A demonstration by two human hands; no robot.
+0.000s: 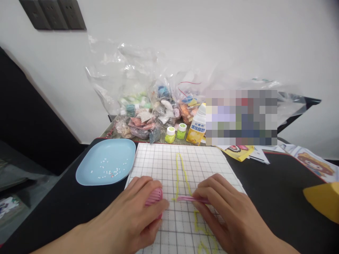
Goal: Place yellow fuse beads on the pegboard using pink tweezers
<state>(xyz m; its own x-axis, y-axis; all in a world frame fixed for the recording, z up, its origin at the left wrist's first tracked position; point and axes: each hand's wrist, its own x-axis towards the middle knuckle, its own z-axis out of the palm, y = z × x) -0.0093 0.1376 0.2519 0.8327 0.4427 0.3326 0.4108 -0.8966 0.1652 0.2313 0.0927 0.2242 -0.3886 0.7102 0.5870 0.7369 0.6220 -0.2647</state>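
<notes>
A white gridded board (156, 158) lies in front of me, with a thin yellow-green outline (177, 173) on it, which looks like a line of tiny beads. My left hand (140, 211), at the board's left side, has its fingers wrapped round a small pink ridged tray (155, 198), mostly hidden by the hand. Pink tweezers (186, 199) are pinched in my right hand (225, 208). Their tip points left, close to the lower end of the outline. More yellow-green lines (197, 225) run partly beneath the right hand.
A light-blue plate (87, 165) with scattered white beads stands at the left. Behind the board are two small jars (170, 135) of yellow-green beads, a yogurt bottle (196, 127) and plastic bags (143, 123) of coloured material. Printed papers (312, 162) and a yellow object (323, 199) lie to the right.
</notes>
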